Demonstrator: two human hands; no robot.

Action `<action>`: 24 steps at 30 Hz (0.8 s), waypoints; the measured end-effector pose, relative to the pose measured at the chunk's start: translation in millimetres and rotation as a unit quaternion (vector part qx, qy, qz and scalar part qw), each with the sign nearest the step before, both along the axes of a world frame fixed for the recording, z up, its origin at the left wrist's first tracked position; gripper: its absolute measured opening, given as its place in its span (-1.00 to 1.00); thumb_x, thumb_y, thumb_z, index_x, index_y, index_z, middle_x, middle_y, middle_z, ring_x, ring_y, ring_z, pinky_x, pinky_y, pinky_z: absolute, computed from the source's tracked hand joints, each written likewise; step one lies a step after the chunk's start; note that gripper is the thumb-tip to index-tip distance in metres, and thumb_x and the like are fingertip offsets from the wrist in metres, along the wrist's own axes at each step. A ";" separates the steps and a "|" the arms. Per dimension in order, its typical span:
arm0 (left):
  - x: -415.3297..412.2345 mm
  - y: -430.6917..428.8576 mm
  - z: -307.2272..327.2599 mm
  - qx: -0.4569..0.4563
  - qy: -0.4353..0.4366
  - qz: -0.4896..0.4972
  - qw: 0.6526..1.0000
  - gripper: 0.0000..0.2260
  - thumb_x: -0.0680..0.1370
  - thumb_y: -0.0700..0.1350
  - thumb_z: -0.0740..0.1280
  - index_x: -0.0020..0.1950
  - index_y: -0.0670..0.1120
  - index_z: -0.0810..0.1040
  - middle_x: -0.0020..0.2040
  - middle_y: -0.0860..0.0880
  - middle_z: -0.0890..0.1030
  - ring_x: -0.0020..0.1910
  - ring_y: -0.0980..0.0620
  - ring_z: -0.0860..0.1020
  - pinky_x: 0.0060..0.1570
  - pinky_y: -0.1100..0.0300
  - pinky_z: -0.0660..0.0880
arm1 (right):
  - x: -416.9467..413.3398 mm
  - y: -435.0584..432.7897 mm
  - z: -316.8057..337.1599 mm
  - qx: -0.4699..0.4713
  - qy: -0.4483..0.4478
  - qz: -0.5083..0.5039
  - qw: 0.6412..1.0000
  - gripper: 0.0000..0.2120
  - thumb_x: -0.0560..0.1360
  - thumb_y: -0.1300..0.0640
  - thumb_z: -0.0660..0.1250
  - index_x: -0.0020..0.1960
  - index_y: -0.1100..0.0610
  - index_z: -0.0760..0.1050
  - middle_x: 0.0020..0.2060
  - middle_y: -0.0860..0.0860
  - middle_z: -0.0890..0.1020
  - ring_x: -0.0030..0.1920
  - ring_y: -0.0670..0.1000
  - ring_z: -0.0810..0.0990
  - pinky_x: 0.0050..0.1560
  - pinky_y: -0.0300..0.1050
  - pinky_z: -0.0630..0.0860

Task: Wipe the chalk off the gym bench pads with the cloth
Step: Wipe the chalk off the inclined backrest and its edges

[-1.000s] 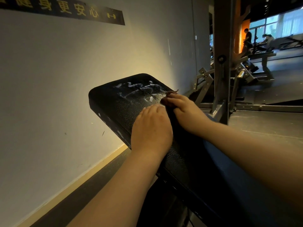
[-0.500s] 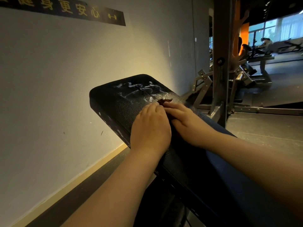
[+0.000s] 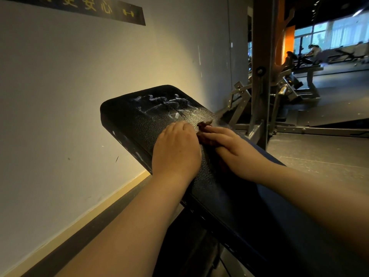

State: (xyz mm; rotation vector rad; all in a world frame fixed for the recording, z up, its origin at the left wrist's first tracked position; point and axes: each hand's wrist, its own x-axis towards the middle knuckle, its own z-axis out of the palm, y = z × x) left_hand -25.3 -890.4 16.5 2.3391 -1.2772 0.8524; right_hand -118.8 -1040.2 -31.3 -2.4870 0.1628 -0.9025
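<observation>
Pale plaster wall (image 3: 60,96) fills the left side. It carries one dark sign strip (image 3: 99,7) with yellow characters at the top and one tan skirting board (image 3: 79,216) at the floor.

One bench pad (image 3: 127,120), in black pebbled vinyl, is in view. Its long axis runs from the lower right up to the centre, and its rounded end lies nearest the wall. White chalk (image 3: 165,104) lies in smeared strokes across that far end and is unwiped. A few pale flecks show on the pad's left edge.

Two bare hands are counted, side by side at mid-pad and nearly touching. The left hand (image 3: 176,150) rests palm down on the vinyl with its fingers close together. Its fingertips stop just short of the chalk.

One cloth (image 3: 203,126) is present. It is dark reddish-brown, bunched and largely covered. It sits on the pad between the two hands and under the right one. Its visible length follows the pad's axis, and a crumpled tip points away toward the chalk.

The right hand (image 3: 233,148) lies over the cloth with its fingers stretched out, pressing it to the pad. Its thumb is hidden, so any pinch underneath cannot be confirmed.

One grey steel upright (image 3: 261,56) stands right of the pad on the dark floor (image 3: 319,152). Further benches beyond it are too dim to count.
</observation>
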 end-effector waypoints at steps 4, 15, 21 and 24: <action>-0.8 0.6 0.7 0.010 0.002 -0.004 1.000 -0.67 0.61 -0.12 0.20 0.36 -0.14 0.44 0.34 -0.05 0.50 0.33 -0.03 0.43 0.30 0.10 0.35 | -1.9 -24.1 -5.1 0.061 -0.005 -0.077 0.995 -0.54 0.60 0.30 0.17 0.45 0.03 0.43 0.52 -0.06 0.31 0.53 -0.05 0.24 0.55 -0.13 0.08; -4.2 1.7 0.9 0.004 0.022 -0.015 1.000 -0.72 0.62 -0.11 0.19 0.31 -0.12 0.46 0.29 -0.05 0.52 0.27 -0.03 0.45 0.19 0.11 0.37 | -31.4 43.9 -15.8 0.010 0.008 0.020 1.000 -0.55 0.65 0.20 0.19 0.50 -0.08 0.37 0.51 -0.24 0.26 0.50 -0.27 0.15 0.52 -0.26 0.06; -14.1 6.7 2.3 0.070 0.056 -0.028 0.996 -0.65 0.65 -0.07 0.11 0.40 -0.10 0.44 0.38 -0.05 0.49 0.42 -0.05 0.37 0.48 0.04 0.19 | 0.7 51.4 5.5 0.201 -0.028 -0.108 0.973 -0.62 0.65 0.09 0.14 0.45 -0.05 0.44 0.53 -0.04 0.29 0.56 0.04 0.17 0.59 0.17 -0.01; -30.2 12.5 -18.1 0.067 0.066 -0.080 0.992 -0.41 0.60 0.11 -0.16 0.61 -0.03 0.15 0.57 -0.03 0.29 0.59 -0.01 0.14 0.58 -0.04 -0.09 | 1.0 75.8 10.7 0.405 -0.055 0.055 0.911 -0.61 0.63 -0.30 0.06 0.34 -0.23 0.45 0.40 -0.19 0.48 0.46 -0.14 0.36 0.54 -0.01 0.19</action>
